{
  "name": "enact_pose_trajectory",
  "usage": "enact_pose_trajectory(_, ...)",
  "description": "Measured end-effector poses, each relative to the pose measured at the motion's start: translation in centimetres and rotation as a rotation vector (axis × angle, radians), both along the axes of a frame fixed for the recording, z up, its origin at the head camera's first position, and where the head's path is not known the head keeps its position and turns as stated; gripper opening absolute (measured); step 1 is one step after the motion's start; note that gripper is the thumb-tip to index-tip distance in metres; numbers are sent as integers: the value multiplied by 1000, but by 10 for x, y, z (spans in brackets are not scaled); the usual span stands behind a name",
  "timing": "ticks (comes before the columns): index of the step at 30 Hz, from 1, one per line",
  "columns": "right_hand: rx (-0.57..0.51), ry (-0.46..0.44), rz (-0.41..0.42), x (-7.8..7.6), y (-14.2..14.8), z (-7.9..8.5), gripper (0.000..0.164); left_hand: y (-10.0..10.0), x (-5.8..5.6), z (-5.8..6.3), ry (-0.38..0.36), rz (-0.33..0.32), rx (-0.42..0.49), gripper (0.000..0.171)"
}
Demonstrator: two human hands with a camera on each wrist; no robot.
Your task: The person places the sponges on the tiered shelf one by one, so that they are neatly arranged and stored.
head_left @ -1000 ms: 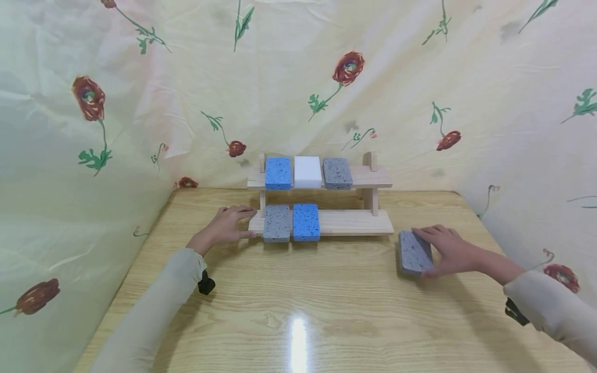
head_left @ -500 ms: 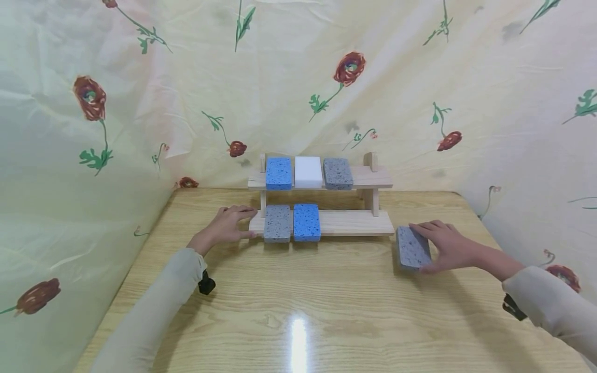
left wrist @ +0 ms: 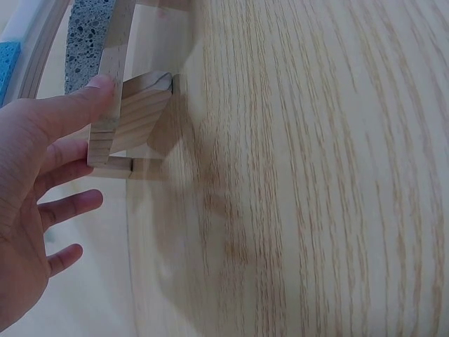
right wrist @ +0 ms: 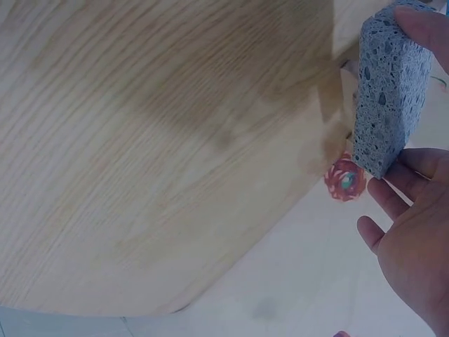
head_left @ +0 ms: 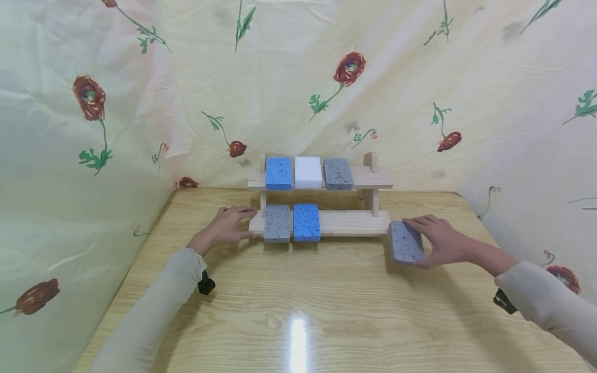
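My right hand [head_left: 444, 242] holds a grey speckled sponge [head_left: 406, 243] between thumb and fingers, just off the right end of the lower shelf board. In the right wrist view the sponge [right wrist: 386, 91] is raised above the table. At the left, my left hand [head_left: 225, 226] pinches the end of the lower board of a two-tier wooden shelf [head_left: 352, 223]. The left wrist view shows the thumb on the board's front edge, with fingers behind. On that board lie a grey sponge [head_left: 277, 224] and a blue sponge [head_left: 306, 223], side by side.
The upper board [head_left: 373, 177] carries a blue sponge [head_left: 278, 173], a white sponge [head_left: 308, 172] and a grey sponge [head_left: 338, 173]. Flower-patterned cloth [head_left: 280, 77] hangs behind and beside the wooden table [head_left: 233, 311].
My right hand has moved the grey sponge left and a little away from me, closer to the shelf's right end. The left hand stays on the shelf.
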State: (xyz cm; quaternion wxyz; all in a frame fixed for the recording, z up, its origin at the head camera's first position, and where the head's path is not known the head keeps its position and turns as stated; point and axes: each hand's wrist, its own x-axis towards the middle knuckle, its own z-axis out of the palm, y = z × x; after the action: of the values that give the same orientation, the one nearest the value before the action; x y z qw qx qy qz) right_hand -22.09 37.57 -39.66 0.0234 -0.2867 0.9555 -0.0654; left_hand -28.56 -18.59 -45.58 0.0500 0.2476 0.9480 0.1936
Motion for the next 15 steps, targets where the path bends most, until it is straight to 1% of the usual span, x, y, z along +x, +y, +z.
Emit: enact_pose_trajectory(15,-28,33,49,-9,-11,5,113,0,0,0,5,-9,0,74)
